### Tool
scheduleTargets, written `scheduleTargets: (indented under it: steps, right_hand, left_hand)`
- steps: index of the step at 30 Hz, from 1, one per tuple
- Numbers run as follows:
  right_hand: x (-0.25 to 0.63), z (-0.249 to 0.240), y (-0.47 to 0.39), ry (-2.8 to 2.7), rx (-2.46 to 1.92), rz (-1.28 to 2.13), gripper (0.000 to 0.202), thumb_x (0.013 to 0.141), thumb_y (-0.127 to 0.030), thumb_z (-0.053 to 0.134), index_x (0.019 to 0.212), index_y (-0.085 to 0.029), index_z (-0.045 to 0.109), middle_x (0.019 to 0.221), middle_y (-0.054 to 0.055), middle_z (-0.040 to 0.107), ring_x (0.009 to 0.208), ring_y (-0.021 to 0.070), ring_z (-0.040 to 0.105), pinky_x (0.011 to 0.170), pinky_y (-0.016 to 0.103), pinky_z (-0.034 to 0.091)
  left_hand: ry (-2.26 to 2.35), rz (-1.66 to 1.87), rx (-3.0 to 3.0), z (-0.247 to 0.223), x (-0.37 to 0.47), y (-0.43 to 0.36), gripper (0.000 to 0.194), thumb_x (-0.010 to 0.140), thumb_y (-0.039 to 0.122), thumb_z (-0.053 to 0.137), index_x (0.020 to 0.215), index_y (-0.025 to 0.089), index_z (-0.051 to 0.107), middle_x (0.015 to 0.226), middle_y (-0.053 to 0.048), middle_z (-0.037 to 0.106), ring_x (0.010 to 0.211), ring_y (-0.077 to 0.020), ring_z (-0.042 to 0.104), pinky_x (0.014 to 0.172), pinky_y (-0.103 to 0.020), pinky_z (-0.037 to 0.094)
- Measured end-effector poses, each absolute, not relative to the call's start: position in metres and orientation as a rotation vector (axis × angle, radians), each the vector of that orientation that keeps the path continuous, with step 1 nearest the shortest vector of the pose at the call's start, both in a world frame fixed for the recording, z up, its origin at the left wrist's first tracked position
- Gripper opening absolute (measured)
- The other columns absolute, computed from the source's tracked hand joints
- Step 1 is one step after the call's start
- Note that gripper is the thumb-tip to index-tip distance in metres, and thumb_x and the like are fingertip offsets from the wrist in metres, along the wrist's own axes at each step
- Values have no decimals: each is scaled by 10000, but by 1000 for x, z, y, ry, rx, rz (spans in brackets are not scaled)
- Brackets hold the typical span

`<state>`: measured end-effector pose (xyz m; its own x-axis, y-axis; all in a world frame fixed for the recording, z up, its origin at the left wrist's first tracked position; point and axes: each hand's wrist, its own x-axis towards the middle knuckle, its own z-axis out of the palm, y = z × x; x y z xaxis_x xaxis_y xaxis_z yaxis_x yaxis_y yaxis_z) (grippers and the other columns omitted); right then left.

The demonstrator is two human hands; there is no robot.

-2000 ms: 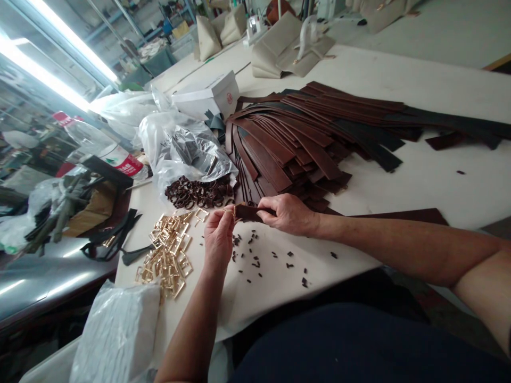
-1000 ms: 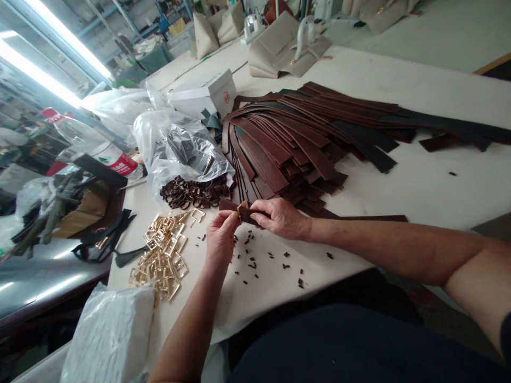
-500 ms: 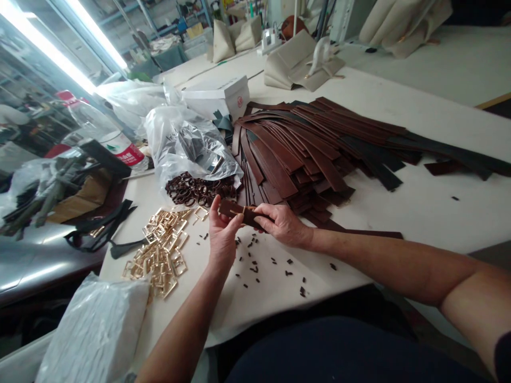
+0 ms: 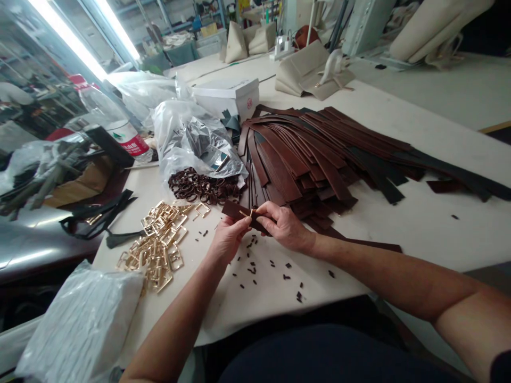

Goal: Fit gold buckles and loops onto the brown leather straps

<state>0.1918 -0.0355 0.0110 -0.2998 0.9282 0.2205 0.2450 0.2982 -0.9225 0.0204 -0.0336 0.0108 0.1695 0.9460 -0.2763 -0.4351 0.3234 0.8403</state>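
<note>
Both of my hands hold a dark brown leather strap [image 4: 232, 209] above the table's front part. My left hand [image 4: 228, 238] pinches it from the left, thumb on top. From the right, my right hand [image 4: 284, 226] closes its fingers around the other end. A gold buckle [image 4: 252, 213] sits on the strap between my thumbs, its frame mostly hidden by fingers. Beyond my hands lies a heap of brown leather straps [image 4: 295, 154]. Left of them are a pile of gold buckles [image 4: 157, 244] and a pile of small brown leather loops [image 4: 199, 186].
Small dark scraps [image 4: 287, 276] are scattered on the white table [image 4: 343, 276] before me. A plastic bag [image 4: 171, 127], a white box [image 4: 227, 96] and a plastic bottle [image 4: 128, 138] stand behind. A plastic-wrapped package [image 4: 75, 324] lies at the front left.
My left hand has turned lower, its raised fingers now under the strap. Both hands have drawn closer together around the buckle. The whole view has shifted slightly.
</note>
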Motion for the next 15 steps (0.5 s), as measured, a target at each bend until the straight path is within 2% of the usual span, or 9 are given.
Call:
scheduleTargets:
  steps: [5,8,15]
  right_hand:
    - [191,9,-35,-1789,-1085,1036,120,933,-281,544,946,-175,600,770,17,686,645,144,642,584,229,465]
    - [191,9,-34,-1811,-1090,1025,111,930,-267,544,948,-176,604,809,25,696,697,153,654,614,237,471]
    - [195,13,-32,-1839,-1105,936,106,921,-246,556,951,-172,626,838,26,700,752,155,650,685,250,471]
  left_hand:
    - [969,1070,658,12,20,-34,307,549,230,867,766,121,678,723,-12,668,615,-88,591,575,-182,472]
    - [992,1081,621,12,21,-34,264,578,255,821,739,121,660,687,-11,650,576,-90,579,535,-187,470]
    - [1000,1098,597,14,14,-30,309,593,292,832,785,128,654,753,-42,693,635,-118,633,605,-217,533]
